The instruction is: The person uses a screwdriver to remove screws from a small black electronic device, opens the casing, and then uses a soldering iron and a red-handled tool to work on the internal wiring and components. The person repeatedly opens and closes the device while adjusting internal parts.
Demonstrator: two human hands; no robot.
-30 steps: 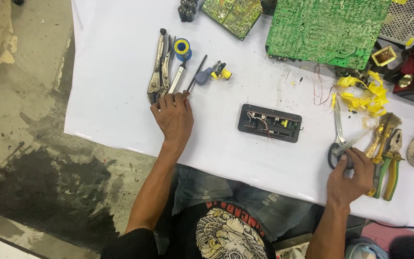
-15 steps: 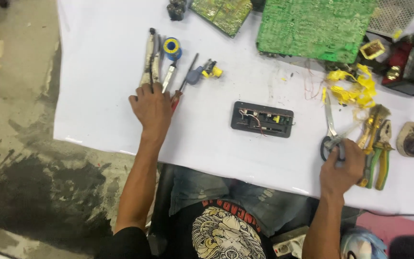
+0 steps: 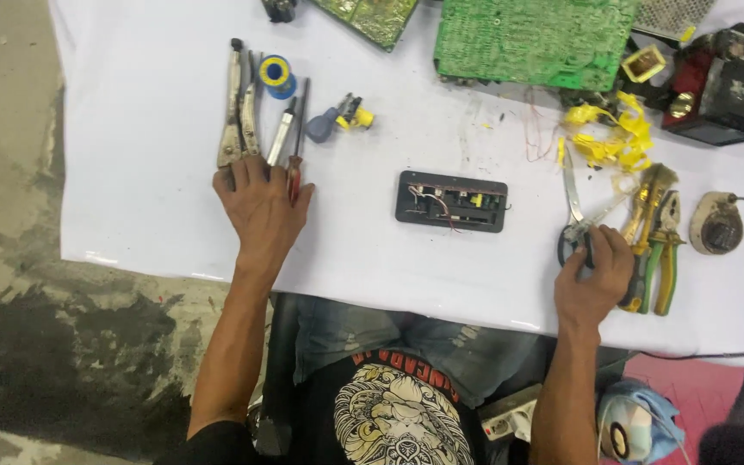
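Meanwhile, the left hand [image 3: 260, 202] lies flat, fingers spread over the locking pliers [image 3: 236, 108] and red-handled screwdriver [image 3: 295, 164], while the right hand [image 3: 594, 274] curls around the scissors [image 3: 575, 220] handles. Picking one tool cleanly probably means pinching its handle alone.

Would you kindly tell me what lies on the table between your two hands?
In the head view, only a small black circuit module lies between left hand and right hand.
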